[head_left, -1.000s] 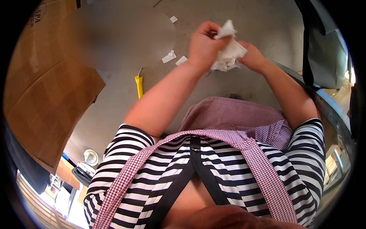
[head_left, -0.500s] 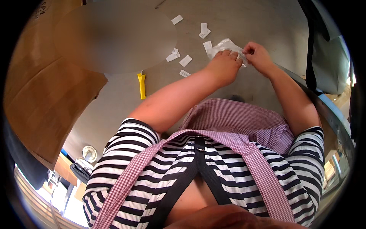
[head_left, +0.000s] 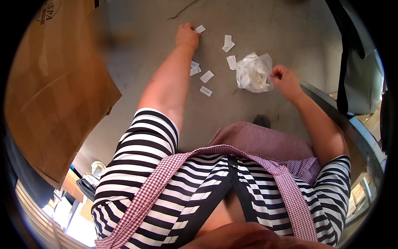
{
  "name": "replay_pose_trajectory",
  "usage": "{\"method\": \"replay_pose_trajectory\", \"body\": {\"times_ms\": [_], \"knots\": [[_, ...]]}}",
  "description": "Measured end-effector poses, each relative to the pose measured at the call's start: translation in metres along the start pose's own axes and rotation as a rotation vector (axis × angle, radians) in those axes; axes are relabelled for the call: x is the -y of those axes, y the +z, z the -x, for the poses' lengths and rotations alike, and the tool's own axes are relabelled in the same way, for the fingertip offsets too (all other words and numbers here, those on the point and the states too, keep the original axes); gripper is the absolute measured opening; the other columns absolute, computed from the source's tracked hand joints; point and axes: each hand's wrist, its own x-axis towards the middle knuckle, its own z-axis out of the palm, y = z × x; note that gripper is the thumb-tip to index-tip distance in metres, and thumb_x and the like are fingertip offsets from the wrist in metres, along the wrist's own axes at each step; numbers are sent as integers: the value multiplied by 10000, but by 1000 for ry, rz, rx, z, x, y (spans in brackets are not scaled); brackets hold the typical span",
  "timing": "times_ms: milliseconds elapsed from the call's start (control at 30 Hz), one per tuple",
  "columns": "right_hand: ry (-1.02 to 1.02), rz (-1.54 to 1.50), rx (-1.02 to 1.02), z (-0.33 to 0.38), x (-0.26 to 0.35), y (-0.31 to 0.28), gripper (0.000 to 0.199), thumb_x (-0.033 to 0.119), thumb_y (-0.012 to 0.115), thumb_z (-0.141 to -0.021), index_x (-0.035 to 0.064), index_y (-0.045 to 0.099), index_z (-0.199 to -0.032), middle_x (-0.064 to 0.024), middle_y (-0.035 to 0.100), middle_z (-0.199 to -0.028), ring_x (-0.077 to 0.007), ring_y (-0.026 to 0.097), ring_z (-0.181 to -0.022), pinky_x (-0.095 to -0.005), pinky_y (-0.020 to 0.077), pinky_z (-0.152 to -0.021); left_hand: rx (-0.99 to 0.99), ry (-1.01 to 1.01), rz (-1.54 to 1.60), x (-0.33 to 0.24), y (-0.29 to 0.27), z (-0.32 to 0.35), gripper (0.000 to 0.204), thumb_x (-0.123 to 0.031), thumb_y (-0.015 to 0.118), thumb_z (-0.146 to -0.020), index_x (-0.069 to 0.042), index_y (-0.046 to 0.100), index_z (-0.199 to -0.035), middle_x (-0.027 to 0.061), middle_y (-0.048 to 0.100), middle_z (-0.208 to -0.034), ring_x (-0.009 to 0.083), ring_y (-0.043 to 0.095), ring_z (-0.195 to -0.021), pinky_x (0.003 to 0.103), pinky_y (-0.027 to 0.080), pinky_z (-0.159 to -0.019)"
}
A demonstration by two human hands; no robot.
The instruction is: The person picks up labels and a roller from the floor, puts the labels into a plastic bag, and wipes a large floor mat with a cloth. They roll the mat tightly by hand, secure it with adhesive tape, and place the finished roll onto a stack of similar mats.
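Note:
My left hand (head_left: 188, 37) reaches far across the grey table with bent fingers, right beside a small white label (head_left: 200, 29). Whether its fingertips grip the label is hidden. A clear plastic bag (head_left: 253, 74), crumpled and with white pieces inside, lies to the right. Its right edge is pinched between the fingers and thumb of my right hand (head_left: 286, 83). Between the hands lie more white labels: an overlapping pair (head_left: 228, 43), one beside the bag (head_left: 231, 62), and singles (head_left: 207, 76) nearer me. A small pile (head_left: 195, 68) is partly behind my left forearm.
A large brown cardboard sheet (head_left: 54, 91) takes up the left side. Dark, thin string-like material (head_left: 182, 10) lies at the far edge. A grey-green bag-like object with a black strap (head_left: 358, 74) stands at the right, by the table's metal edge (head_left: 365, 137).
My left hand has left the plastic bag and moved far left to the label. My right hand still pinches the bag, which now sits rounder. A yellow tool is now out of sight.

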Motion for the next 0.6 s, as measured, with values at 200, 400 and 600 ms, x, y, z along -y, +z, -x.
{"method": "replay_pose_trajectory", "body": {"times_ms": [200, 400, 600], "knots": [[41, -33, 8, 7, 1, 1, 138, 70, 645, -867, 8, 651, -991, -97, 680, -871, -183, 626, -803, -332, 507, -747, 277, -123, 85, -9, -2, -4, 277, -294, 821, -801, -107, 755, -994, 144, 620, -1210, 332, 644, -1086, 425, 541, -931], [89, -100, 36, 3, -5, -6, 130, 79, 645, -884, 16, 656, -998, -80, 680, -877, -168, 620, -806, -321, 503, -744, 356, 31, 129, -88, 15, 59, 221, -268, 807, -803, -105, 768, -947, 145, 629, -1157, 330, 650, -1039, 415, 542, -928], [79, -167, 50, 2, -6, -3, 125, 76, 643, -889, 13, 654, -996, -68, 675, -867, -163, 615, -798, -322, 502, -728, 82, 83, 88, -85, 66, 68, 131, -163, 679, -822, -73, 729, -903, 170, 664, -1067, 372, 643, -1025, 447, 530, -926]]}}
